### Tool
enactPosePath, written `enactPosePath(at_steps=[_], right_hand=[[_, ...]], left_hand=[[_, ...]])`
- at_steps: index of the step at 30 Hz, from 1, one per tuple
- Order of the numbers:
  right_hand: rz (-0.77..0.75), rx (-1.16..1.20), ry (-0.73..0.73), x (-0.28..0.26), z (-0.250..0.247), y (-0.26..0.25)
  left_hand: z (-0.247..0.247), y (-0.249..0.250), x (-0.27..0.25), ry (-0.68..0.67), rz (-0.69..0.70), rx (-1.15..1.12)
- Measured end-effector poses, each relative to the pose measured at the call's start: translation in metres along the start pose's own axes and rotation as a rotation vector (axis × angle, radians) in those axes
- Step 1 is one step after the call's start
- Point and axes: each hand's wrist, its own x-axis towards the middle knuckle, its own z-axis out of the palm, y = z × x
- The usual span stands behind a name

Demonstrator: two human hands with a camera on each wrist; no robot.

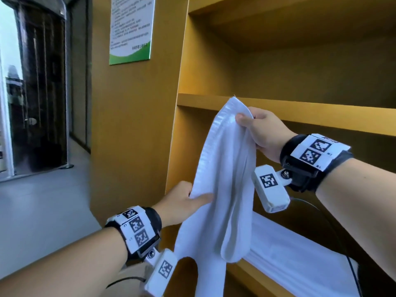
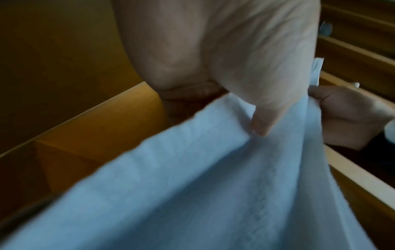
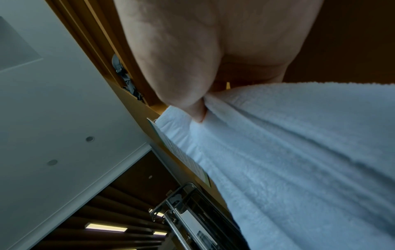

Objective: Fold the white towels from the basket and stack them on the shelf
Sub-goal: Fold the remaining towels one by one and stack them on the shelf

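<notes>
Towel hangs before shelf. Right hand pinches its top at 1 o'clock. Left hand grips its edge at 8 o'clock.

head view looks down; wrist views sit close, sharing the towel.

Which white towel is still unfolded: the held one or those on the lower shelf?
The held towel: it hangs loose from both hands, while the shelf towels lie flat and folded.

Bare forearms wear black wrist straps with white square-coded tags and white camera blocks on cables
</notes>
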Motion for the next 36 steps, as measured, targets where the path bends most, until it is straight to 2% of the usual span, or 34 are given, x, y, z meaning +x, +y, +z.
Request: enactPosePath(at_steps=[3,5,11,15,20,26,36], right_hand=[[0.002,0.007,0.030,0.001,-0.008,0.003],[0.008,-0.002,0.055,0.002,-0.015,0.005],[0.040,0.007,0.134,0.004,-0.046,0.019],[0.076,-0.002,0.205,-0.002,-0.066,0.032],[0.136,-0.005,0.275,-0.017,-0.087,0.048],[0.197,0.014,0.341,-0.041,-0.112,0.069],[0.287,-0.132,0.505,-0.069,-0.156,0.108]], left_hand=[[0.012,-0.014,0.007,-0.150,-0.034,0.028],[0.019,-0.024,0.012,-0.200,-0.036,0.076],[0.016,-0.058,0.027,-0.174,-0.142,0.220],[0.002,-0.069,0.033,-0.163,-0.153,0.190],[-0.019,-0.070,0.042,-0.033,-0.130,0.144],[-0.036,-0.073,0.057,0.191,-0.120,0.281],[-0.027,-0.041,0.081,0.409,-0.071,0.307]])
